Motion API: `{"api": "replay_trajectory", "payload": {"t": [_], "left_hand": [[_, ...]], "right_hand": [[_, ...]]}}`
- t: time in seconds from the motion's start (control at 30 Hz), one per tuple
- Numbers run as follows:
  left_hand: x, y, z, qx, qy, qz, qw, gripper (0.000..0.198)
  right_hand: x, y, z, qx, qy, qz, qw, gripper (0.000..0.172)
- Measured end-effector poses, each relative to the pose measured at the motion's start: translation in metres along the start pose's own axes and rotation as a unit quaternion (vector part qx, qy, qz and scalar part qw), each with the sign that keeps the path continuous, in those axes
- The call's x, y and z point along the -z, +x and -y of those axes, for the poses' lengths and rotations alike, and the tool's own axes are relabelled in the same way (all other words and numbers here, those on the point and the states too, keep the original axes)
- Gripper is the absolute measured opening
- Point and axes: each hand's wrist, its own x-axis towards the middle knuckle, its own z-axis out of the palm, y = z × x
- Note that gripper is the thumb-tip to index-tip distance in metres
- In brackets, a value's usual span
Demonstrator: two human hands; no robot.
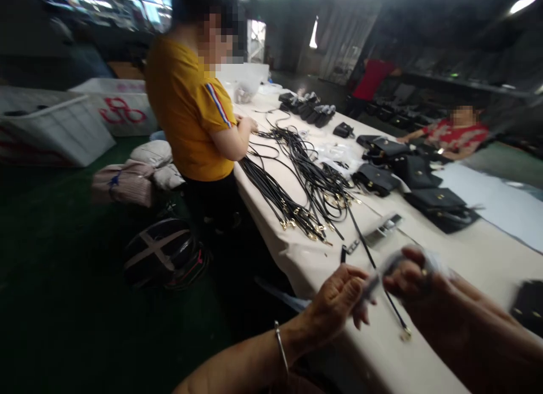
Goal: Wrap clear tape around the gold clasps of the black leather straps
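Our left hand [339,303] sat lowest in the view, a thin metal bangle [280,343] on its wrist, with the fingers curled together and pinching one end of a clear plastic wrapper [382,268]. Our right hand [413,281] was closed on the wrapper's other end. The film arched between the two hands, blurred, so we could not tell what, if anything, it held.

Just beneath the hands a single black strap [367,248] ran across the white table [458,252] toward us and ended in a gold clasp [406,333] near the table's front edge. Whether either hand touched it, we could not tell. A small metal fitting [384,229] lay just beyond it.

Farther up the table a large bundle of black straps [303,190] lay fanned out, their gold clasps gathered at the near end. To its right we saw black handbags [375,179] in a loose row, and one more dark bag [530,306] at the right edge of the view. More dark pieces [314,111] stood at the table's far end.

A co-worker in a yellow shirt [190,111] stood at the left side of the table, hands at the straps. A seated person in red [456,135] leaned on the far side, and another figure in a red top [373,77] stood behind.

On the green floor [51,281] to the left lay a dark helmet [163,252], some tied cloth bundles [127,182] and white plastic crates [55,128].
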Motion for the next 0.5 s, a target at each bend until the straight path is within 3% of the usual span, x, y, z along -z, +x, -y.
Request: {"api": "replay_trajectory", "payload": {"t": [0.1, 0.17, 0.23, 0.3, 0.33, 0.4, 0.5], "left_hand": [[-0.004, 0.000, -0.006, -0.001, 0.099, 0.031, 0.995, 0.058], [-0.001, -0.001, -0.013, 0.048, 0.131, 0.074, 0.987, 0.048], [0.005, -0.004, -0.022, 0.090, 0.112, 0.123, 0.982, 0.045], [0.011, -0.007, -0.032, 0.124, 0.101, 0.149, 0.976, 0.043], [0.015, -0.008, -0.038, 0.132, 0.119, 0.146, 0.973, 0.041], [0.021, -0.009, -0.049, 0.119, 0.216, 0.110, 0.963, 0.034], [0.027, -0.003, -0.054, 0.073, 0.399, 0.040, 0.913, 0.023]], "right_hand": [[0.000, 0.002, 0.022, -0.022, 0.094, -0.131, 0.987, 0.029], [0.003, 0.005, 0.026, 0.066, 0.001, -0.138, 0.988, 0.022], [0.012, 0.006, 0.018, 0.193, -0.194, -0.064, 0.960, 0.019], [0.023, 0.005, 0.000, 0.269, -0.358, 0.051, 0.893, 0.020], [0.029, 0.003, -0.011, 0.279, -0.404, 0.105, 0.865, 0.021], [0.037, -0.004, -0.031, 0.254, -0.447, 0.176, 0.839, 0.020], [0.041, -0.021, -0.049, 0.188, -0.435, 0.213, 0.854, 0.017]]}}
